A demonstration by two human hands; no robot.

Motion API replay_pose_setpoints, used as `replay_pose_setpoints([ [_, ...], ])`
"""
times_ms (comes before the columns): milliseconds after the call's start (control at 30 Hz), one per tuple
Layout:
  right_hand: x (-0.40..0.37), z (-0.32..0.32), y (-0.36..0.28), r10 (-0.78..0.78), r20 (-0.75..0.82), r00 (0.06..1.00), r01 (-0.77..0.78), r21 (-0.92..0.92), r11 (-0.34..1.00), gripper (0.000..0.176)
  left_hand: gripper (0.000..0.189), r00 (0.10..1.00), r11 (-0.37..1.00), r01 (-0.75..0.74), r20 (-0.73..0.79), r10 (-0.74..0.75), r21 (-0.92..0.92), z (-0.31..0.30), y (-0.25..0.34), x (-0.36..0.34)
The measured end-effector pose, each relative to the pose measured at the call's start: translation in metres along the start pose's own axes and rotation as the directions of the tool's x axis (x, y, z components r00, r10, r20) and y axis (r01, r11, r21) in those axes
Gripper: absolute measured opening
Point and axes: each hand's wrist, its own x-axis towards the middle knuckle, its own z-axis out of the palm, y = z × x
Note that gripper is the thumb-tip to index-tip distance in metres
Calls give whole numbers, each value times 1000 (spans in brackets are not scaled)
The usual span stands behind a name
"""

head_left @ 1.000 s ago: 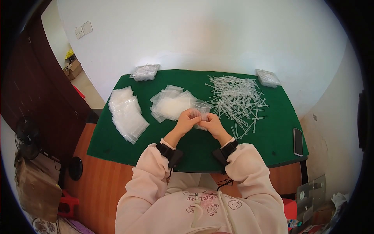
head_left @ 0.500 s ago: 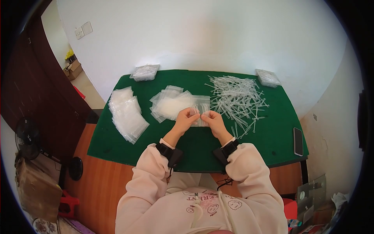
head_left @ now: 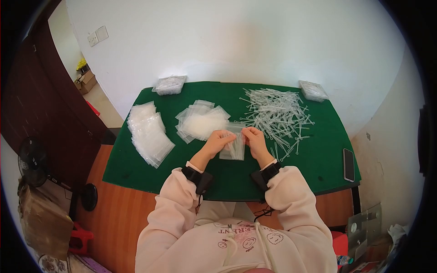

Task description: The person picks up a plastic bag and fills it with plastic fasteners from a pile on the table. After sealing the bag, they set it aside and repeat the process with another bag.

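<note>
A small clear zip bag (head_left: 232,154) is held up over the green table between my two hands, with thin pale sticks visible inside it. My left hand (head_left: 217,143) pinches the bag's left side, thumb across its front. At its upper right edge, the closed fingers of my right hand (head_left: 256,140) grip the bag. A loose pile of clear plastic sticks with small ring ends (head_left: 277,111) lies just beyond my right hand. Beyond my left hand is a heap of flat zip bags (head_left: 202,122).
Another fanned stack of clear bags (head_left: 149,134) lies at the table's left. Clear boxes stand at the back left (head_left: 170,85) and back right (head_left: 313,91). A phone (head_left: 348,165) rests by the right edge of the green tabletop (head_left: 309,166). A wall rises behind.
The zip bag has come down toward me. My fingertips, close together before, are now farther apart, the right hand having shifted slightly right.
</note>
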Motion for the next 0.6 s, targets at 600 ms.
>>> replay_pose_setpoints([
  [600,-4,3,0,0,14,1000,2,-109,994,21,22,1000,997,-12,-22,11,-82,-20,-16,13],
])
